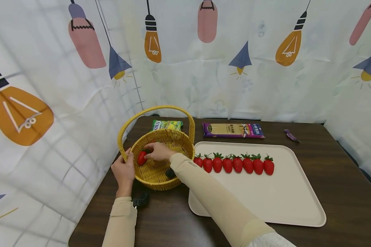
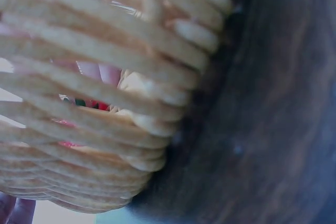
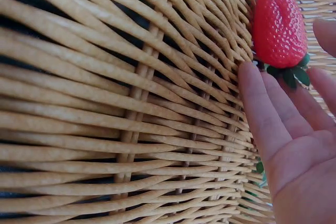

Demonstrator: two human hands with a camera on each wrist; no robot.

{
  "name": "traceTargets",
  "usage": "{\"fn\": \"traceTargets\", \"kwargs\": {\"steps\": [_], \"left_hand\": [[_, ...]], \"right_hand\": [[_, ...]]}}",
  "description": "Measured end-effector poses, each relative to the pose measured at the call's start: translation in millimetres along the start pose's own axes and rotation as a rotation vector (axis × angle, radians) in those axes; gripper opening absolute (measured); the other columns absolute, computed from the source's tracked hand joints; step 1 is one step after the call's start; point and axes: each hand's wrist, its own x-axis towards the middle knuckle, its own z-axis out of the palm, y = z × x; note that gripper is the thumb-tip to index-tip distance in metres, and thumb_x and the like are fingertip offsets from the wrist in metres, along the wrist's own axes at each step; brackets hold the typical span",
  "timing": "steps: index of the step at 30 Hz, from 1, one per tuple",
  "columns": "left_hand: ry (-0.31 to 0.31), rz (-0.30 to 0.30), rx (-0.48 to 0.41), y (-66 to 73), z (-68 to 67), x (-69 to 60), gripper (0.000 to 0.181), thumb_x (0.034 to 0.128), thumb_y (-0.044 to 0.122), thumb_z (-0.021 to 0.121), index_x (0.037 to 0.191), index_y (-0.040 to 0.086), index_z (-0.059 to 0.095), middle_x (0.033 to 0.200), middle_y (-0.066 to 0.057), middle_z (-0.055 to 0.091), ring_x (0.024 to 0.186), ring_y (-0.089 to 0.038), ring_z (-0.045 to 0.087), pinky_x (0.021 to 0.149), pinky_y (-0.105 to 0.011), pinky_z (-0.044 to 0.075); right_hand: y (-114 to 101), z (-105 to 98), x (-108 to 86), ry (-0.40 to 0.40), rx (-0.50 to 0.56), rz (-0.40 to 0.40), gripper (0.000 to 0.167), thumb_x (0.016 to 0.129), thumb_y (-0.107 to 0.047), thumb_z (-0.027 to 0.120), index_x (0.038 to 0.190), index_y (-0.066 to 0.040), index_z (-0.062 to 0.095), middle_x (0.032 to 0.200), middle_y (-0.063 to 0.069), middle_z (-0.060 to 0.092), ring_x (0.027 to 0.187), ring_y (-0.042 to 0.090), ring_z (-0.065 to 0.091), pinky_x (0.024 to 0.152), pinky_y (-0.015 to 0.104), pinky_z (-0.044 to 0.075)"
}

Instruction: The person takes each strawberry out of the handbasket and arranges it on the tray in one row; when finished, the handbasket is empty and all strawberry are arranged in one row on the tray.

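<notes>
A yellow wicker basket [image 1: 160,185] with a tall arched handle stands at the table's left. My left hand [image 1: 123,173] grips its left rim near the handle's base. Inside the basket, my right hand [image 1: 159,152] reaches to a red strawberry [image 1: 142,157] at the left wall. In the right wrist view the fingers are fairly straight beside the green leaves of that strawberry [image 3: 278,27], and the thumb stands apart from it. A bit of red shows behind the right hand. The left wrist view is mostly basket weave [image 2: 94,93], with left fingertips at the lower corner.
A cream tray [image 1: 281,199] to the right bears a row of several strawberries [image 1: 237,164], partly behind the right forearm. Behind lie a green packet [image 1: 167,125], a purple noodle package [image 1: 233,130] and a small purple wrapper [image 1: 292,136]. Patterned cloth surrounds the table.
</notes>
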Motion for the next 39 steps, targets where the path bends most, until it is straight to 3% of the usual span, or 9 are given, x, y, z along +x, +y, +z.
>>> {"fn": "traceTargets", "kwargs": {"steps": [5,8,10,15,19,29,39], "left_hand": [[0.001,0.002,0.005,1.1,-0.8,-0.6,0.028,0.0964,0.023,0.059,0.116,0.009,0.073,0.106,-0.013,0.073,0.076,-0.008,0.064,0.055,-0.011,0.042],[0.006,0.012,0.009,1.6,-1.2,-0.4,0.026,0.096,0.021,0.059,0.111,0.007,0.075,0.107,-0.009,0.073,0.088,-0.022,0.067,0.059,-0.01,0.042],[0.006,0.017,0.007,1.9,-1.5,-0.3,0.026,0.0959,0.021,0.059,0.106,0.004,0.076,0.11,-0.007,0.073,0.095,-0.025,0.067,0.064,-0.009,0.042],[0.004,0.017,0.011,3.1,-1.1,0.9,0.025,0.0955,0.02,0.059,0.101,0.002,0.077,0.113,-0.005,0.072,0.102,-0.025,0.066,0.072,-0.009,0.041],[-0.003,0.011,0.009,3.7,-0.7,1.2,0.026,0.0959,0.019,0.058,0.098,0.001,0.076,0.114,-0.005,0.072,0.103,-0.024,0.066,0.073,-0.009,0.041],[-0.007,0.002,0.012,2.3,-0.6,1.5,0.028,0.0962,0.019,0.056,0.093,0.0,0.076,0.115,-0.004,0.071,0.103,-0.023,0.066,0.069,-0.007,0.042],[0.009,0.018,0.027,0.5,-0.3,2.9,0.026,0.0958,0.019,0.057,0.104,0.003,0.077,0.111,-0.007,0.073,0.094,-0.024,0.067,0.066,-0.01,0.04]], "right_hand": [[-0.7,0.2,-0.5,-0.069,0.007,-0.047,0.048,0.094,-0.024,0.066,0.139,-0.013,0.055,0.136,0.002,0.059,0.121,0.014,0.055,0.096,0.024,0.044],[-0.8,1.8,-0.8,-0.114,0.069,-0.062,0.047,0.092,-0.022,0.068,0.137,-0.013,0.057,0.135,0.001,0.06,0.115,0.012,0.058,0.09,0.024,0.047],[-0.6,3.3,-0.9,-0.148,0.134,-0.058,0.047,0.091,-0.021,0.069,0.136,-0.014,0.058,0.132,0.001,0.06,0.108,0.01,0.06,0.084,0.024,0.05],[-0.6,5.8,-2.2,-0.236,0.275,-0.04,0.046,0.09,-0.015,0.07,0.134,-0.014,0.06,0.127,0.004,0.062,0.092,0.016,0.068,0.077,0.03,0.055],[-0.2,8.0,-2.1,-0.318,0.324,-0.031,0.044,0.089,-0.011,0.07,0.132,-0.01,0.061,0.122,0.003,0.064,0.091,0.017,0.068,0.077,0.032,0.056],[1.3,11.2,-3.0,-0.461,0.261,-0.07,0.037,0.084,-0.007,0.074,0.12,-0.01,0.068,0.1,-0.003,0.069,0.084,0.011,0.064,0.075,0.026,0.054],[-1.6,11.2,-6.6,-0.523,0.3,-0.017,0.037,0.084,-0.005,0.074,0.12,-0.006,0.067,0.1,-0.002,0.07,0.088,0.01,0.065,0.076,0.028,0.055]]}}
